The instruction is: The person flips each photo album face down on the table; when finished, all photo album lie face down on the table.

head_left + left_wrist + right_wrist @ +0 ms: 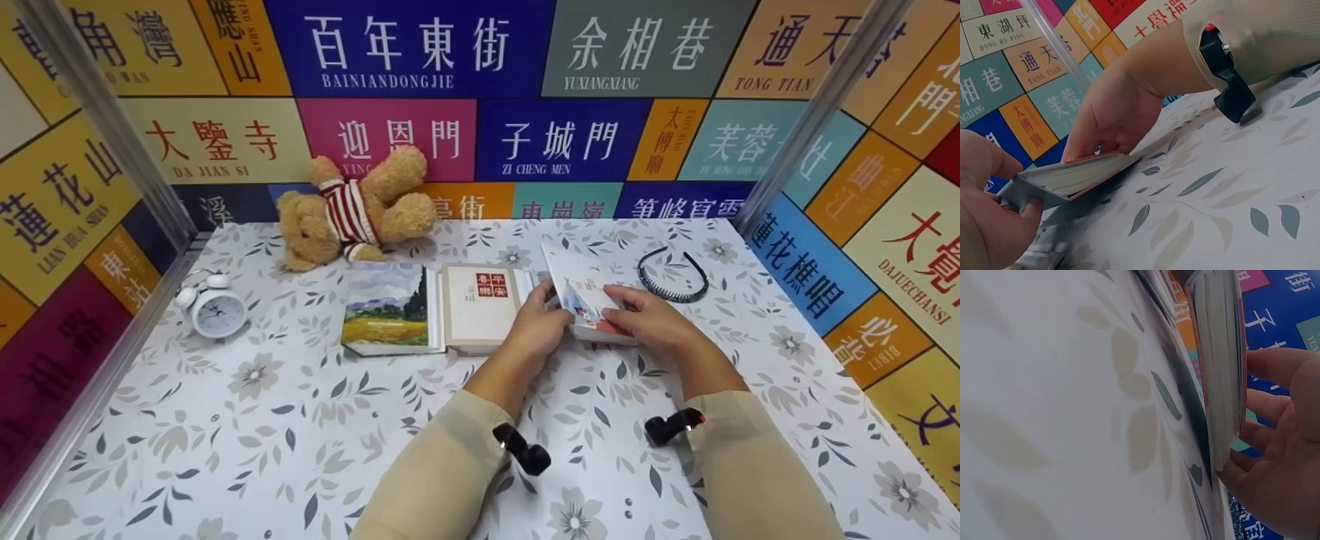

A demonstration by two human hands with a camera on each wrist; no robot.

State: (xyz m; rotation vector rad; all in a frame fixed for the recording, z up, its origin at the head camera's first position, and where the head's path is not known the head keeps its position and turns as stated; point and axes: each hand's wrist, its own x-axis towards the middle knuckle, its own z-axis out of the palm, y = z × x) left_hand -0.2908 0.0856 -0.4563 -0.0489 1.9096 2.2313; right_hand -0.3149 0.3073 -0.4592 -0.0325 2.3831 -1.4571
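I have both hands on the white book (589,300), which sits toward the far right of the flowered table (262,420), tipped up off the cloth at its near edge. My left hand (536,326) grips its left corner — thumb on top, fingers curled beneath. My right hand (651,319) lies over the cover's right side, fingers curled round the edge (the right wrist view shows them behind the page block). Just left of the book lie a cream book with a red label (480,306) and a book with a landscape cover (390,309), side by side. A black headband (673,277) rests just beyond my right hand. Further off — a teddy bear (352,206) at the back wall and a white alarm clock (214,306) at the left.
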